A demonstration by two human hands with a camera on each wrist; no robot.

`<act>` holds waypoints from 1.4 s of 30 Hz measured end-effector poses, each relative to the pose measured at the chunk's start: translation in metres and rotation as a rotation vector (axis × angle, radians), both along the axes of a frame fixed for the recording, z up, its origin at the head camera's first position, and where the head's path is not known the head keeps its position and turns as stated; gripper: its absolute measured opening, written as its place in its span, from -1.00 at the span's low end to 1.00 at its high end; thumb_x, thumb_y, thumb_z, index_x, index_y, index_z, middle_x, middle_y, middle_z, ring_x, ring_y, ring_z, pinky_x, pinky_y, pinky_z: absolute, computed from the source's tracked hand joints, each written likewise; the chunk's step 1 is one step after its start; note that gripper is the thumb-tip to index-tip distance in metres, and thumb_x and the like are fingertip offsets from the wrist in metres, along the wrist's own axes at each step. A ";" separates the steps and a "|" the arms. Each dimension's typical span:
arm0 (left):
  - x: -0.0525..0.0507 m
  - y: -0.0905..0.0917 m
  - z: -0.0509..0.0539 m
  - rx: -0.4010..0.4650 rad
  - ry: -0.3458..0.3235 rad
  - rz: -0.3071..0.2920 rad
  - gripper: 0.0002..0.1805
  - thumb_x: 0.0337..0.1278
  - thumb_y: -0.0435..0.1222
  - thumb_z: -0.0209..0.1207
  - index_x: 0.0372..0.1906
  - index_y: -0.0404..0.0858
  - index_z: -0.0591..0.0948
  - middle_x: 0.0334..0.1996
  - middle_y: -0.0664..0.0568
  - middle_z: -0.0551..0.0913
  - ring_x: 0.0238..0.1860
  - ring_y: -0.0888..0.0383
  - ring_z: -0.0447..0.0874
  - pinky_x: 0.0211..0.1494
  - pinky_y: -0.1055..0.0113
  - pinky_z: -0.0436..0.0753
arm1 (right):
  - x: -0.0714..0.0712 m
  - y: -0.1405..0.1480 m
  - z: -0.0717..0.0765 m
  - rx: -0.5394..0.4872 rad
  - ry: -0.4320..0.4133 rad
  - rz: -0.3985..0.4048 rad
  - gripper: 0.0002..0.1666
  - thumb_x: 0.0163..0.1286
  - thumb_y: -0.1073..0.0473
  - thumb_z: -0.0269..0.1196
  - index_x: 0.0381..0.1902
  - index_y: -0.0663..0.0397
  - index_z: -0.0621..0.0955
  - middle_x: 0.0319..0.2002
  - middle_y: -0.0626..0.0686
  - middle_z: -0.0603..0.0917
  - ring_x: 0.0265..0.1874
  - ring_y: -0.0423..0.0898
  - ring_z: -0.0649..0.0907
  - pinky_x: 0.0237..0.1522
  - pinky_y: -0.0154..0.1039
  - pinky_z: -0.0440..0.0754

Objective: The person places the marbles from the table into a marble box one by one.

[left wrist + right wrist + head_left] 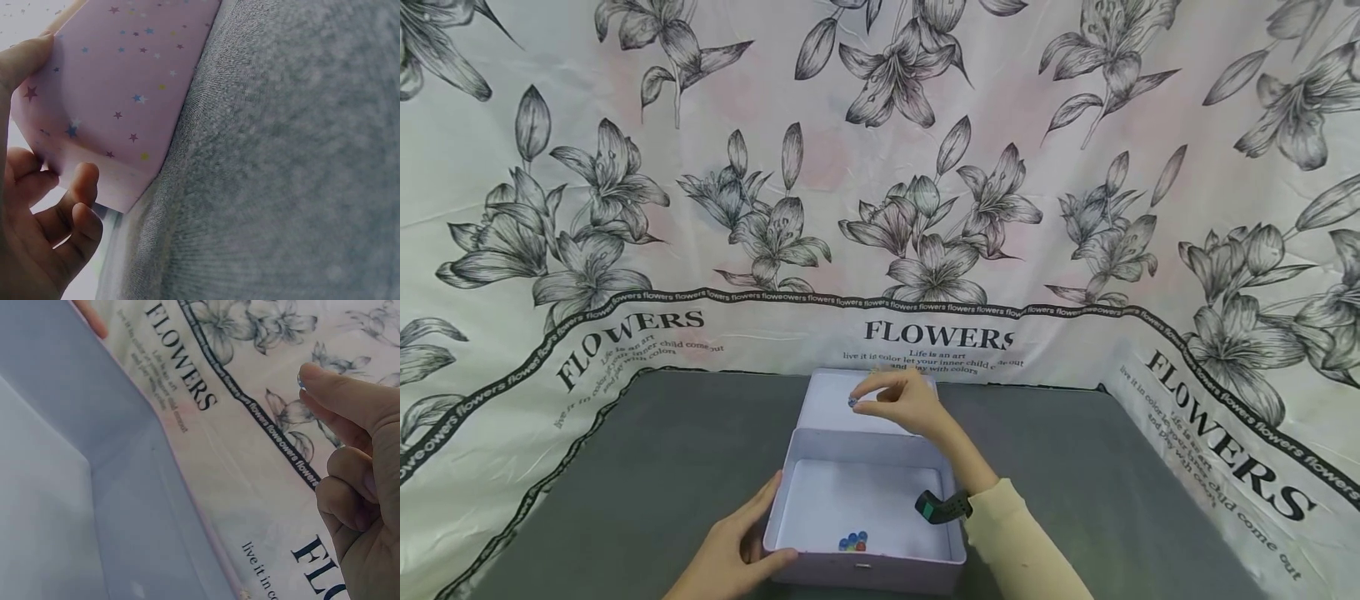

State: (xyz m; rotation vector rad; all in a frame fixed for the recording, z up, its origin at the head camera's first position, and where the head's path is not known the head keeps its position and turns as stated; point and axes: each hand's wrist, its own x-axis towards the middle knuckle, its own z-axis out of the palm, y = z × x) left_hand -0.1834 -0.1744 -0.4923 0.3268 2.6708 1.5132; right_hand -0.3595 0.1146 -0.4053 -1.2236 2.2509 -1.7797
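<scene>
1. The right grip (904, 402) is closed in a pinch: thumb and forefinger hold one small blue bead (852, 402) by their tips. In the right wrist view the other fingers are folded toward the palm.
2. That bead is raised in the air; in the head view it shows against the open lid (823, 404), behind the box (805, 569). Its exact height cannot be told.
3. The left grip (730, 542) holds the box at its near left corner, thumb on the front rim and fingers along the left side, apparently to steady it.
4. Inside, by the front wall, sits a small cluster of beads (853, 538), mostly blue, with a red one and a greenish one among them.
5. As for progress, the lid is already back and one bead is in hand, apart from the cluster. I judge the handling to be midway; whether beads are going in or coming out cannot be told, nor how many remain.
6. The box stands on the dark grey table (685, 475), before a flower-printed cloth (760, 67).
</scene>
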 end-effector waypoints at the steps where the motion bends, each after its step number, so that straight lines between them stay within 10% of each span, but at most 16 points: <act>1: 0.000 0.000 0.000 0.000 -0.003 0.001 0.06 0.20 -0.01 0.51 0.70 -0.12 0.22 0.54 -0.21 0.39 -0.61 0.36 0.34 -0.50 0.42 0.47 | 0.000 -0.002 -0.003 -0.002 -0.002 0.010 -0.83 0.35 0.42 0.45 -0.10 0.30 0.81 -0.08 0.15 0.82 -0.46 -0.09 0.71 -0.43 -0.34 0.55; 18: -0.005 0.004 0.002 -0.029 0.025 0.026 0.05 0.17 0.00 0.53 0.68 -0.14 0.26 0.45 -0.16 0.50 -0.62 0.35 0.37 -0.52 0.41 0.49 | 0.007 -0.013 -0.014 0.111 -0.064 0.036 -0.83 0.36 0.33 0.47 -0.09 0.20 0.84 -0.09 0.12 0.84 -0.69 -0.25 0.37 -0.52 -0.34 0.32; 42: -0.002 -0.002 -0.001 -0.014 0.019 -0.019 0.06 0.20 -0.02 0.51 0.69 -0.16 0.22 0.51 -0.24 0.42 -0.62 0.35 0.39 -0.51 0.41 0.50 | 0.026 -0.044 -0.039 0.329 -0.040 0.380 -0.84 0.40 0.30 0.47 -0.10 0.20 0.84 -0.08 0.05 0.85 -0.78 -0.32 0.22 -0.63 -0.41 0.27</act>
